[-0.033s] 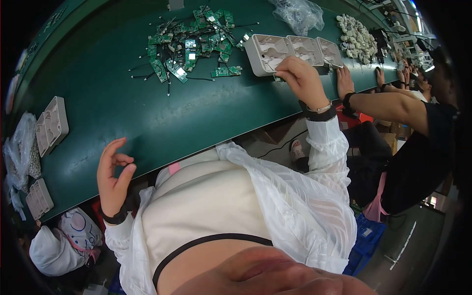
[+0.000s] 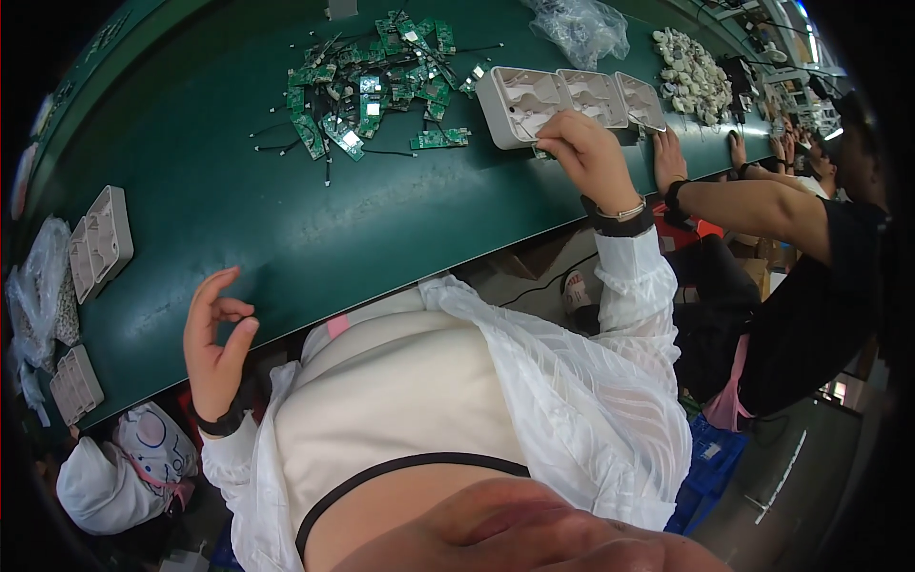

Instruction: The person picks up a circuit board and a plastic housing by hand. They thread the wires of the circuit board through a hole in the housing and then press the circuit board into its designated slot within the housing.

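Note:
My right hand [image 2: 583, 154] is closed in a pinch at the near edge of a white plastic housing [image 2: 505, 129]. A sliver of a green circuit board [image 2: 541, 153] shows under its fingertips; the rest is hidden by the hand. Two more open white housings [image 2: 593, 88] [image 2: 640, 103] stand in a row to the right of the first. Over the table's front edge, my left hand [image 2: 214, 343] hovers with curved fingers apart and nothing in it. A heap of green circuit boards [image 2: 369, 107] with black wires lies farther back, left of the housings.
Clear plastic bags [image 2: 583, 30] lie behind the housings. Beyond them is a pile of small whitish parts [image 2: 688, 76]. More white housings [image 2: 100, 243] [image 2: 76, 386] and a bag of parts [image 2: 43, 286] sit at the far left. A co-worker's hand [image 2: 669, 157] rests on the green table close by.
My left hand has shifted very slightly to the left. My right hand stays at the housing's edge, and everything else looks the same.

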`<state>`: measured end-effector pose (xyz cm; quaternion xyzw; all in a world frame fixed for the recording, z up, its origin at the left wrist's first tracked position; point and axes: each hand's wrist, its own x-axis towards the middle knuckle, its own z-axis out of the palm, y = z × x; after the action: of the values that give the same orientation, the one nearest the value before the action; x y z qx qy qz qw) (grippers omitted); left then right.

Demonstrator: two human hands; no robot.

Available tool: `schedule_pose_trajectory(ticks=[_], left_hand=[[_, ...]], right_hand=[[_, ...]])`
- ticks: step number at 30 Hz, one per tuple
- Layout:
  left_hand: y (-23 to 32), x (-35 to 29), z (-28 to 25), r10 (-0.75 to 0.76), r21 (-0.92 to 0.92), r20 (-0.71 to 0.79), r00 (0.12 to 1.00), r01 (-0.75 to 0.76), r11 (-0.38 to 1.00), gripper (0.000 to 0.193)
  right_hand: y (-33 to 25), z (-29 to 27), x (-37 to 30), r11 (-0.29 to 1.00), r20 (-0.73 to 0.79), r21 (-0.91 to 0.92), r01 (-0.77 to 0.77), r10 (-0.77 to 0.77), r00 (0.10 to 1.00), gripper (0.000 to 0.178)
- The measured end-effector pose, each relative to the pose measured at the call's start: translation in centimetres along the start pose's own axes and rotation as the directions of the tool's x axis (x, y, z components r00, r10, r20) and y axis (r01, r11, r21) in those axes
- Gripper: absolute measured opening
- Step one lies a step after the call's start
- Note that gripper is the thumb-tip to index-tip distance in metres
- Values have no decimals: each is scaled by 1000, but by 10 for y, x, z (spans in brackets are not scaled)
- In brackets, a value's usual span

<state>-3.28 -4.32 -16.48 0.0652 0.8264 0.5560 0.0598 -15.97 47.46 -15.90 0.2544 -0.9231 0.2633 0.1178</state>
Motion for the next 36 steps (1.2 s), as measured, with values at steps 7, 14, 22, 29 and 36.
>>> schedule_pose_trajectory(ticks=[7,14,22,29,36], left_hand=[[2,-4,-20,8,67,-60,998,-4,998,52],[11,-17,-24,-3,83,-101,995,11,996,52],[11,4,-84,133,598,-248,959,44,801,51],[-66,56,-172,377,899,-414,828,307,313,66],[-92,80,-199,32,834,-507,861,481,270,62]], right_hand=[[-2,1,-5,999,20,-32,-35,36,999,10],[-4,8,2,993,52,-113,18,-12,999,8],[-13,1,-8,999,59,-20,-25,26,998,5],[-17,3,-4,997,71,-76,-18,24,997,7],[-19,4,1,994,37,-97,-39,43,998,9]])
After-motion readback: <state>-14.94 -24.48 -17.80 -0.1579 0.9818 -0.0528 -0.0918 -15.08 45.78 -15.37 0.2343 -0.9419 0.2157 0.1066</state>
